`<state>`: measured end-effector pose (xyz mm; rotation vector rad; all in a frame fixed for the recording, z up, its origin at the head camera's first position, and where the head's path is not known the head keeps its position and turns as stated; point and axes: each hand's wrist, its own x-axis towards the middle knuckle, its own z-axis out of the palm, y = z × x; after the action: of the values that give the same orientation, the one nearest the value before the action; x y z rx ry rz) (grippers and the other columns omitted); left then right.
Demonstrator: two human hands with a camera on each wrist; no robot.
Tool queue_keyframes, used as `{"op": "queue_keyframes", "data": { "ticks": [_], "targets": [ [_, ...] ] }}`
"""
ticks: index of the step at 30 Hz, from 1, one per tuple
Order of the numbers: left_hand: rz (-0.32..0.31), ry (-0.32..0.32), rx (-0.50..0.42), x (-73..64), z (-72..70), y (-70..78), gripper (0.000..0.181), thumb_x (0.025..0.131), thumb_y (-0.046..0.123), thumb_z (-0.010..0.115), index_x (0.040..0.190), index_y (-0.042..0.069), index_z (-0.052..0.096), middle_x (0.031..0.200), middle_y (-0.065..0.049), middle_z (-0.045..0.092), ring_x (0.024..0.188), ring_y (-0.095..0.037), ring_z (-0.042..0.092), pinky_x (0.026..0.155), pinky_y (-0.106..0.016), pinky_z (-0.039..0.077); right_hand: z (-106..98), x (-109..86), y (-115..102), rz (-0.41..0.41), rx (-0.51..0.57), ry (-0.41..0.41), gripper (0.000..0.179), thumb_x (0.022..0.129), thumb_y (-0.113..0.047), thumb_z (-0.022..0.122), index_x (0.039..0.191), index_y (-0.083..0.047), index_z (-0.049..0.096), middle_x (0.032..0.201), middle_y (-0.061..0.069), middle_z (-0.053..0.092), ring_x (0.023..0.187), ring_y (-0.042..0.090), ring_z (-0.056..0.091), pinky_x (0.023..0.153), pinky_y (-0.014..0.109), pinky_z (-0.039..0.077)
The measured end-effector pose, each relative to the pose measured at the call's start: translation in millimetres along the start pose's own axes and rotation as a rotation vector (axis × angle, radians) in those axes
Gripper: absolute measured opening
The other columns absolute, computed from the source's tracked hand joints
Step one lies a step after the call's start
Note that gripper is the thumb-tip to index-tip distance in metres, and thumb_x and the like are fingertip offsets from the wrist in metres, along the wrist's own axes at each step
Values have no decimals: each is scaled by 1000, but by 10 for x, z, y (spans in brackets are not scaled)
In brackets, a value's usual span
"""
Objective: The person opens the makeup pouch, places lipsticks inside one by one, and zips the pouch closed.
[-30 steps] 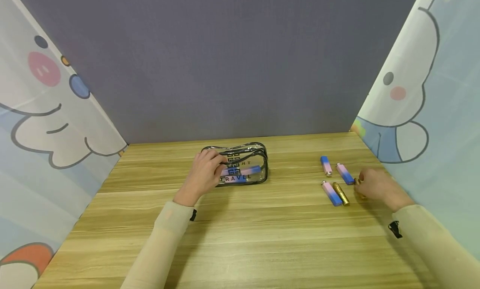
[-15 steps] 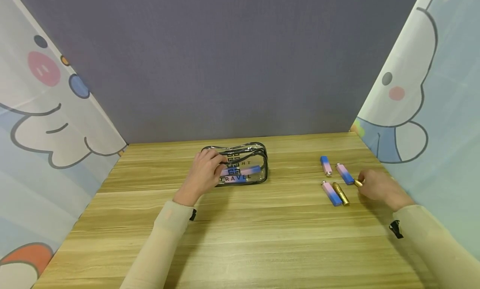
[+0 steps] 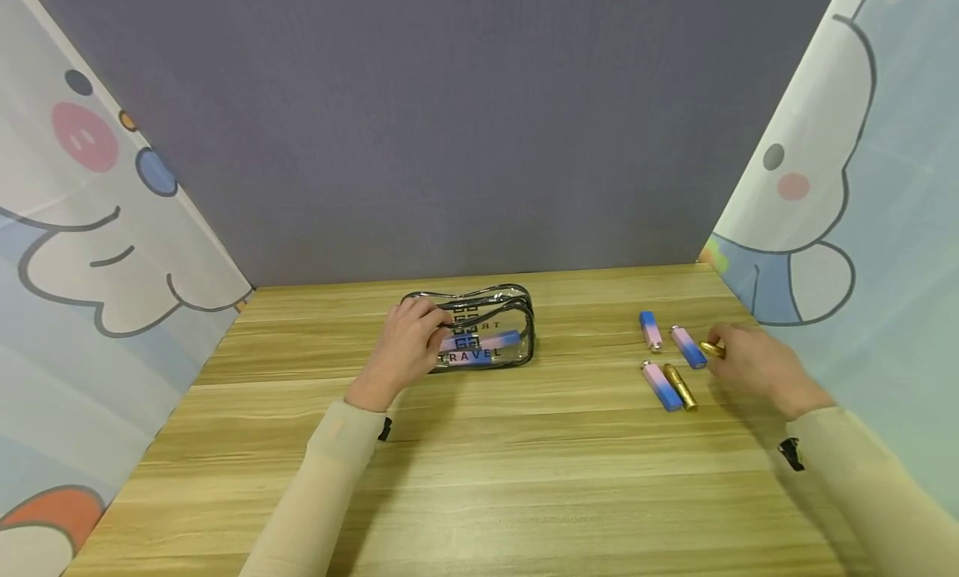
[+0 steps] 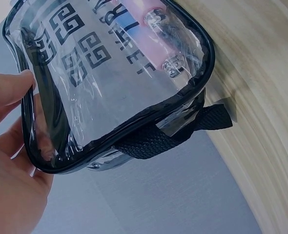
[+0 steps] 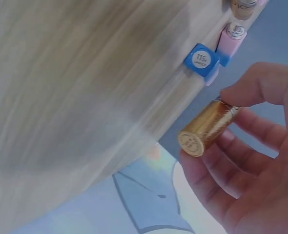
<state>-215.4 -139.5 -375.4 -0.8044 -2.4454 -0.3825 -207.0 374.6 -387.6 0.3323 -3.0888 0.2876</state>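
My left hand pinches the top left edge of a clear zip pouch with black piping and the word TRAVEL. Pink-and-blue lipsticks lie inside it, seen through the plastic. Over on the right, my right hand holds a gold lipstick between thumb and fingers, its round base towards the right wrist camera. Just left of that hand, pink-and-blue lipsticks and a second gold lipstick lie loose on the table.
The wooden table meets a grey panel at the back. Cartoon-print curtains hang at both sides, the right one close to my right forearm. A black strap tab sticks out from the pouch's end.
My right hand has picked at the gold lipstick and shifted it slightly away from me, so more of it shows past the fingertips. The left hand and pouch stay put.
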Motion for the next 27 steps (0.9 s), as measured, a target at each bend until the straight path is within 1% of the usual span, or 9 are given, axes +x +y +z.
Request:
{"op": "queue_keyframes", "data": {
  "ticks": [3,7,14,19,23,27],
  "targets": [
    [4,-1,0,-1,3,-3,9,95,7,71,103,8,75,101,-7,66,97,-30,58,82,-46,45,-11,12,-57,-18,-7,16,35,84,-11,67,114,6,63,105,22,66,86,33,63,70,55,53],
    [-1,-2,-8,-2,-1,-7,9,95,6,71,103,7,75,101,-7,66,97,-31,58,82,-46,44,-40,57,-182,-59,-16,37,35,82,-10,65,113,5,64,103,19,65,82,28,61,70,52,52],
    [-4,-10,-10,7,3,-13,10,95,6,70,104,8,76,102,-7,66,98,-30,58,83,-46,44,-29,142,-363,-149,-48,116,26,81,-8,68,105,1,67,88,9,63,71,23,58,63,46,50],
    [-8,-16,-13,13,4,-10,11,95,6,70,104,7,76,102,-7,66,98,-30,58,81,-45,44,-13,194,-442,-186,-54,125,24,81,-5,70,104,1,67,85,6,60,69,21,56,63,44,50],
    [-10,-21,-14,15,7,-8,11,95,5,70,104,7,76,102,-7,66,98,-30,58,81,-45,43,-19,227,-523,-212,-63,135,22,82,-4,69,103,0,68,84,5,61,69,20,55,64,43,49],
    [-13,-21,-13,10,12,-16,11,95,5,70,104,7,76,102,-7,66,98,-30,58,80,-45,43,-16,280,-629,-243,-71,129,17,86,-9,71,101,-2,67,84,5,59,69,19,53,61,39,47]
  ]
}}
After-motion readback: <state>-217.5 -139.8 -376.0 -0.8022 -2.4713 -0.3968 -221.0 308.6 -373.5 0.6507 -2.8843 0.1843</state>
